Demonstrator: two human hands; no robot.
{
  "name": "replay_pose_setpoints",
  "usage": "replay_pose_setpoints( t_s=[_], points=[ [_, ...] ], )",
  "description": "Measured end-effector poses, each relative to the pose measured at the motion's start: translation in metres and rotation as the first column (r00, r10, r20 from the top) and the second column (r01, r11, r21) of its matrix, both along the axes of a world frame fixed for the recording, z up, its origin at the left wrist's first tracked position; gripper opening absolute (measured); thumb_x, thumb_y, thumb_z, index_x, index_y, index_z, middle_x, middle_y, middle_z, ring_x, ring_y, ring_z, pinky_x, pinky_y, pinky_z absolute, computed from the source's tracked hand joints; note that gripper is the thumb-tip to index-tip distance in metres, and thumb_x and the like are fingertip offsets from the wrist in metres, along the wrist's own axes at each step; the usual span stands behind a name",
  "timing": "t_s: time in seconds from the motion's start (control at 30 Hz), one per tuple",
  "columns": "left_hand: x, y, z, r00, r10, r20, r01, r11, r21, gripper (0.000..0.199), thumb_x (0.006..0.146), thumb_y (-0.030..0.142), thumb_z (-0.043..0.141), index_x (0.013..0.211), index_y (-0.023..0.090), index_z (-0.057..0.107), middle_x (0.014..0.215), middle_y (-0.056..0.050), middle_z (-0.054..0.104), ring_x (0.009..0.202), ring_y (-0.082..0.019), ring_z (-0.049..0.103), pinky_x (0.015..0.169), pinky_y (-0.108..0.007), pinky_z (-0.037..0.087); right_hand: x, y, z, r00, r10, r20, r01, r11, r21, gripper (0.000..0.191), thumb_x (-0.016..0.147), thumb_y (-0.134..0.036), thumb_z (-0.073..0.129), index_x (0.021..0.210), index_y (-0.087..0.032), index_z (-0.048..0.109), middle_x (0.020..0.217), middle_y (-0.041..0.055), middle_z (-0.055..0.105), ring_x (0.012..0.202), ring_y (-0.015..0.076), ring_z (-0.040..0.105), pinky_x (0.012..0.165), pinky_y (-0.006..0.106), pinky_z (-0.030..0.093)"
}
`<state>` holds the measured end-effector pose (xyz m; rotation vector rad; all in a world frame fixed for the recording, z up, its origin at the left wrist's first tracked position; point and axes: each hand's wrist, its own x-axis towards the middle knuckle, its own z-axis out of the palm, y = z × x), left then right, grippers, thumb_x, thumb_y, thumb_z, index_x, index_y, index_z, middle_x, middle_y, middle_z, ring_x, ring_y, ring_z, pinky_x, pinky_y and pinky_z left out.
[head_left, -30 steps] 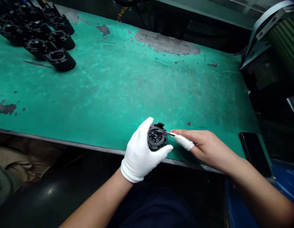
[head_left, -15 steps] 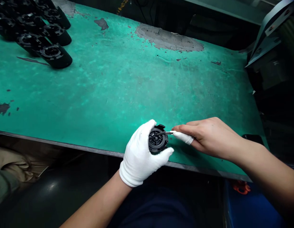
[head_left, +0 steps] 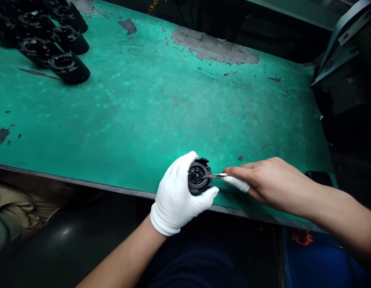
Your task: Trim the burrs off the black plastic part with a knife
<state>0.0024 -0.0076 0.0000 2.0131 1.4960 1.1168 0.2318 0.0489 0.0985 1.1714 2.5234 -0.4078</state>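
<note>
My left hand (head_left: pixel 176 196), in a white glove, wraps around a round black plastic part (head_left: pixel 200 185) just above the front edge of the green bench top. Rings, ribs and small holes show on the part's upward face, and a tab sticks out at its top. Between the bare fingers of my right hand (head_left: pixel 257 178) is a thin metal tool (head_left: pixel 215 176), its narrow tip reaching over the right side of the black part. White covering wraps the right thumb. The tool's handle is hidden in the hand, so its exact kind is unclear.
Several black cylinders (head_left: pixel 73 68) stand grouped at the far left of the green bench (head_left: pixel 149 108). A dark flat object (head_left: pixel 319 177) lies beyond my right forearm. Below the bench are a blue bin (head_left: pixel 317 264) and an orange-red item (head_left: pixel 302 237).
My right hand has drawn slightly right and toward me, and the tool tip has moved from the black part's centre to its right side. My left hand keeps its hold.
</note>
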Motion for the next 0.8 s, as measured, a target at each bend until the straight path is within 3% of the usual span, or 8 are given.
replay_pose_setpoints(
  t_s=[0.1,0.23,0.4,0.5,0.8],
  points=[
    [0.0,0.001,0.001,1.0,0.007,-0.007,-0.007,1.0,-0.021,0.082,0.075,0.047,0.079,0.141,0.013,0.044,0.135,-0.017,0.061,0.127,-0.03,0.061,0.11,-0.044,0.051,0.004,-0.01,-0.004,0.999,-0.033,-0.021,0.031,0.996,-0.079,0.04,0.095,-0.022,0.047,0.131,-0.031,0.064,0.106,0.0038,0.079,0.087,0.0244,0.075,0.067,0.031,0.053],
    [0.001,0.001,0.001,1.0,-0.004,0.004,0.004,1.0,-0.012,0.08,0.075,0.046,0.079,0.139,0.014,0.046,0.135,-0.016,0.062,0.127,-0.03,0.061,0.111,-0.044,0.051,0.009,-0.019,-0.011,0.988,-0.104,-0.111,0.098,0.993,-0.06,0.045,0.095,-0.019,0.043,0.135,-0.032,0.061,0.12,0.002,0.076,0.099,0.0256,0.075,0.079,0.039,0.059],
    [0.001,0.001,0.001,1.0,-0.004,0.023,0.004,1.0,-0.02,0.079,0.074,0.046,0.08,0.139,0.014,0.047,0.136,-0.017,0.062,0.128,-0.03,0.06,0.111,-0.044,0.051,0.012,-0.02,-0.012,0.991,-0.073,-0.115,0.077,0.997,0.03,0.043,0.095,-0.022,0.046,0.133,-0.033,0.063,0.116,0.0025,0.077,0.101,0.0269,0.075,0.075,0.038,0.06],
    [0.001,0.001,0.001,1.0,-0.004,0.021,0.004,1.0,-0.022,0.079,0.075,0.046,0.079,0.14,0.015,0.046,0.137,-0.016,0.061,0.129,-0.029,0.06,0.111,-0.045,0.051,0.011,-0.022,-0.01,0.988,-0.075,-0.135,0.077,0.997,0.011,0.043,0.095,-0.021,0.047,0.133,-0.033,0.062,0.117,0.0024,0.077,0.1,0.0258,0.075,0.077,0.038,0.061],
    [0.002,0.0,0.002,1.0,0.002,0.028,-0.001,0.999,-0.04,0.079,0.075,0.045,0.08,0.14,0.015,0.048,0.138,-0.016,0.061,0.13,-0.029,0.059,0.113,-0.044,0.049,0.006,-0.045,-0.02,0.962,-0.225,-0.158,0.229,0.973,0.01,0.04,0.099,-0.025,0.043,0.135,-0.033,0.061,0.122,0.0033,0.075,0.096,0.0287,0.076,0.076,0.044,0.063]
  ],
)
